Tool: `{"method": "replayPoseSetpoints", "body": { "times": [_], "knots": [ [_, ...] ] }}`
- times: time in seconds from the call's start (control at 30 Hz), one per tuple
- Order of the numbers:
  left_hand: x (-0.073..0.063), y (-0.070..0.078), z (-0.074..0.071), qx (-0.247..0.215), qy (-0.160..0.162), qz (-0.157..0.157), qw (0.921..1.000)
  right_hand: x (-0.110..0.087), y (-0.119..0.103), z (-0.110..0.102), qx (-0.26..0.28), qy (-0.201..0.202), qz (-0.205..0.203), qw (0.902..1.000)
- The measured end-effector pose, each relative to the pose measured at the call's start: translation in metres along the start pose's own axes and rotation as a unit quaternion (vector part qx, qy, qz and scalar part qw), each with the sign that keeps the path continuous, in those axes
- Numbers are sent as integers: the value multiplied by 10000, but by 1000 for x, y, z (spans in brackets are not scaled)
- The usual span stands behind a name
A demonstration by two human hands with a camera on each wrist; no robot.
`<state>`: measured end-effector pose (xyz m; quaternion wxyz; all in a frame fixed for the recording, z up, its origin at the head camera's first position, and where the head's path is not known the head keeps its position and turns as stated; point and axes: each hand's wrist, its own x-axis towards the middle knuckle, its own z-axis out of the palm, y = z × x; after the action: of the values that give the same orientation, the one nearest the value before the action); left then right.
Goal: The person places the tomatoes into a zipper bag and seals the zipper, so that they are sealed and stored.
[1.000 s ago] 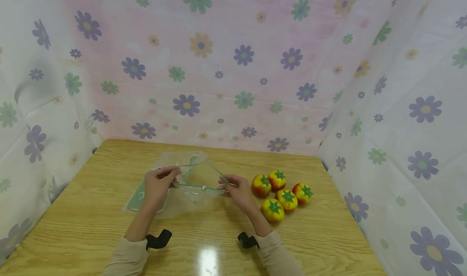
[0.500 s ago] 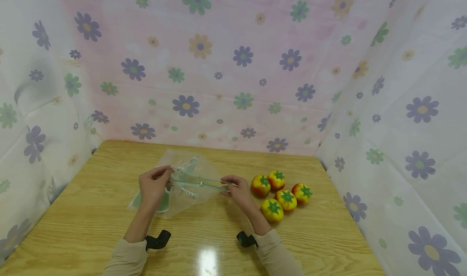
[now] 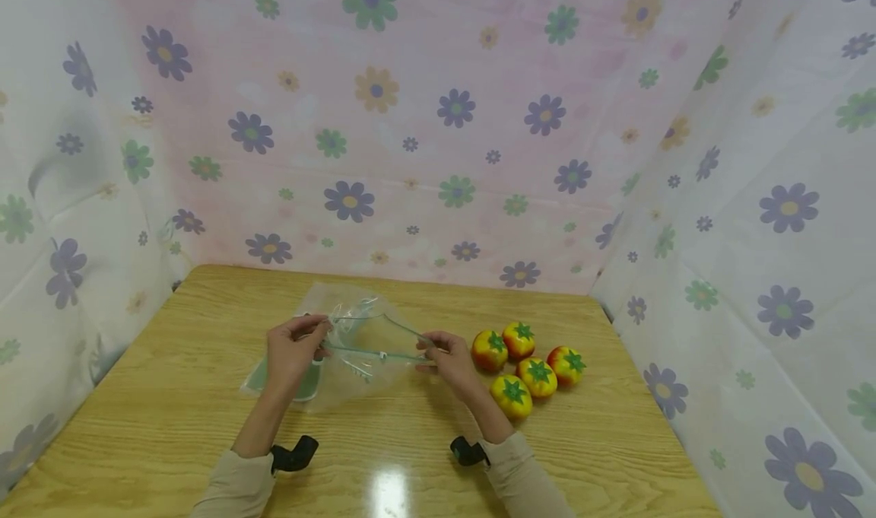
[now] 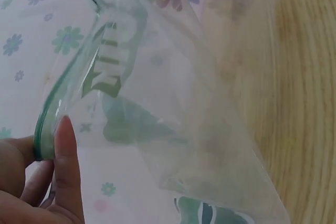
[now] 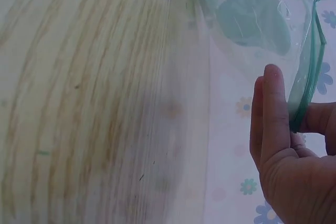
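A clear zip bag (image 3: 352,385) with green print is stretched between my two hands over the table. Its green-edged mouth gapes, and a small white slider (image 3: 382,356) sits on the near edge. My left hand (image 3: 293,354) pinches the left end of the mouth between thumb and fingers. At the opposite end, my right hand (image 3: 452,362) pinches the green zip strip (image 5: 307,85), its other fingers extended along the plastic in the right wrist view. The bag's printed lower part (image 4: 210,211) shows in the left wrist view. No contents are visible inside.
Several yellow-red, tomato-like fruits (image 3: 537,377) with green star-shaped tops are grouped just right of my right hand. The wooden table (image 3: 582,457) meets flowered cloth walls (image 3: 424,221) at the back and sides.
The bag's mouth was spread a second ago, narrowed almost flat half a second ago, and is now spread wide again. Both hands keep their grip, shifting only slightly. The fruits have not moved.
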<state>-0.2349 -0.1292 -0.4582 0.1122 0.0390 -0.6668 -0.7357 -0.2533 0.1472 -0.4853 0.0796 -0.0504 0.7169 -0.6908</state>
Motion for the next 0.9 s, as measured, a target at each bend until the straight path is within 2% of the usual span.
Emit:
{"method": "replayPoseSetpoints", "body": {
  "times": [0.13, 0.23, 0.43, 0.7, 0.9],
  "knots": [
    [-2, -3, 0, 144, -524, -222, 9983, -1, 1, -2, -78, -255, 48, 9996],
    [-3, -6, 1, 231, -724, -307, 9966, -2, 1, -2, -149, -451, 29, 9989],
    [-4, -8, 7, 322, -872, -490, 9945, -3, 3, 1, -215, -659, -44, 9976],
    [-5, -10, 13, 362, -1107, -724, 9905, -3, 3, 4, -495, -588, -137, 9969],
    [-7, -11, 17, 106, -1102, -893, 9898, -4, 1, 6, -536, -602, -170, 9966]
  ]
}}
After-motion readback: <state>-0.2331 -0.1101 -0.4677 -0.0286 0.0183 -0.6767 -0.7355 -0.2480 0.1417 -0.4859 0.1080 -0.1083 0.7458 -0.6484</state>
